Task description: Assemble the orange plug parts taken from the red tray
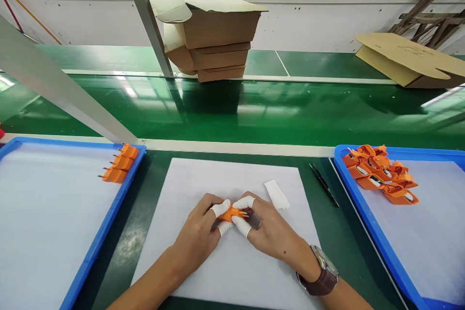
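My left hand and my right hand meet over a white sheet on the green table. Between them is a small orange plastic part with thin prongs pointing right. White finger cots cover the thumb and a finger of each hand. The left fingers pinch the part's body, and the right ones close around its pronged end. My fingers hide much of the part, so its exact kind is unclear. Just beyond my right hand lies a small white paper piece.
Black tweezers lie right of the sheet. The left blue-rimmed tray holds several orange parts; the right tray holds a pile of orange pieces. Cardboard boxes stand behind, near a slanting grey post.
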A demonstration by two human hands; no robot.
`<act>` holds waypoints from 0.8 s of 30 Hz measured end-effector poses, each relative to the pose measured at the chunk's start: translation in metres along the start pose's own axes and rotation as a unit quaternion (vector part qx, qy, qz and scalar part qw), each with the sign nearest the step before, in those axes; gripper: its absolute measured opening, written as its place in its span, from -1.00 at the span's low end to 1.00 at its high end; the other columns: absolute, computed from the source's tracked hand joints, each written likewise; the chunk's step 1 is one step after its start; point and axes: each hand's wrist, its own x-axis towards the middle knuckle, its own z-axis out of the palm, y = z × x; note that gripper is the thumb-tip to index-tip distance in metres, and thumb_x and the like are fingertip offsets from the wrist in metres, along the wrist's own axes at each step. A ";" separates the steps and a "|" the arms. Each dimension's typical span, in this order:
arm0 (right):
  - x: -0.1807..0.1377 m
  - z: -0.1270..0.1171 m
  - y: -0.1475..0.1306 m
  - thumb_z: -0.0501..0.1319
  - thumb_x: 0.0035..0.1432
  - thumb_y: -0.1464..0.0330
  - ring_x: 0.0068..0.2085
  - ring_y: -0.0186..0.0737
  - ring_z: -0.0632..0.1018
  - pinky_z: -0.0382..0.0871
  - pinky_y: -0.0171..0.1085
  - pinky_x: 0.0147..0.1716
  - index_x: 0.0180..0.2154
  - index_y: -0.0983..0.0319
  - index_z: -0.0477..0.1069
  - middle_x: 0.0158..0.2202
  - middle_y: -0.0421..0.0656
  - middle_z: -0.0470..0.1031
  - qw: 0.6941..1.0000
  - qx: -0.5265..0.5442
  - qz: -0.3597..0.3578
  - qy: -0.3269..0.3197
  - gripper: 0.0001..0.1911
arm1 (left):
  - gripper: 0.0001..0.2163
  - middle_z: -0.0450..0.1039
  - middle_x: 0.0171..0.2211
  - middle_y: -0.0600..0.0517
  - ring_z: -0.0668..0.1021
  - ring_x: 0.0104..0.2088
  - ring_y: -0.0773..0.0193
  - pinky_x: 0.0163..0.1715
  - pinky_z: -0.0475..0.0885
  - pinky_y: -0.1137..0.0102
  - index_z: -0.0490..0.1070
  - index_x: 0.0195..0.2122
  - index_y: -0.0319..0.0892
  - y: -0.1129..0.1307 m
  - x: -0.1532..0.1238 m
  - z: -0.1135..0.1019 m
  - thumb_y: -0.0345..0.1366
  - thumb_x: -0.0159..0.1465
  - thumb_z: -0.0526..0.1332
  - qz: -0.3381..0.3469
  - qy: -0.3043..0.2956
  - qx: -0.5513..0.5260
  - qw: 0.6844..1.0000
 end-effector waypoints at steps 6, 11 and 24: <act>0.000 0.008 0.007 0.19 0.28 0.41 -0.25 -0.25 0.47 0.39 -0.23 -0.27 -0.13 0.12 0.40 -0.22 -0.21 0.41 0.996 0.084 -0.003 0.033 -0.87 | -0.62 0.36 -0.08 -0.11 0.50 -0.17 0.24 -0.26 0.57 0.33 0.31 0.07 -0.22 0.005 0.002 0.002 -0.63 0.26 0.20 0.027 0.009 0.039 0.999; 0.002 0.012 0.008 0.20 0.25 0.41 -0.27 -0.27 0.48 0.39 -0.24 -0.29 -0.18 0.14 0.37 -0.22 -0.22 0.43 0.992 0.113 0.037 0.044 -0.91 | -0.60 0.36 -0.04 -0.13 0.51 -0.13 0.19 -0.25 0.58 0.28 0.26 0.12 -0.17 0.004 0.002 0.003 -0.56 0.29 0.20 0.027 0.006 0.051 0.998; 0.000 0.014 0.002 0.18 0.27 0.38 -0.33 -0.29 0.46 0.37 -0.25 -0.33 -0.20 0.17 0.35 -0.27 -0.22 0.45 0.994 0.080 0.018 0.075 -0.95 | -0.52 0.36 0.01 -0.12 0.50 -0.04 0.15 -0.14 0.57 0.22 0.21 0.21 -0.13 0.008 0.001 0.004 -0.56 0.29 0.18 0.032 0.011 0.069 0.997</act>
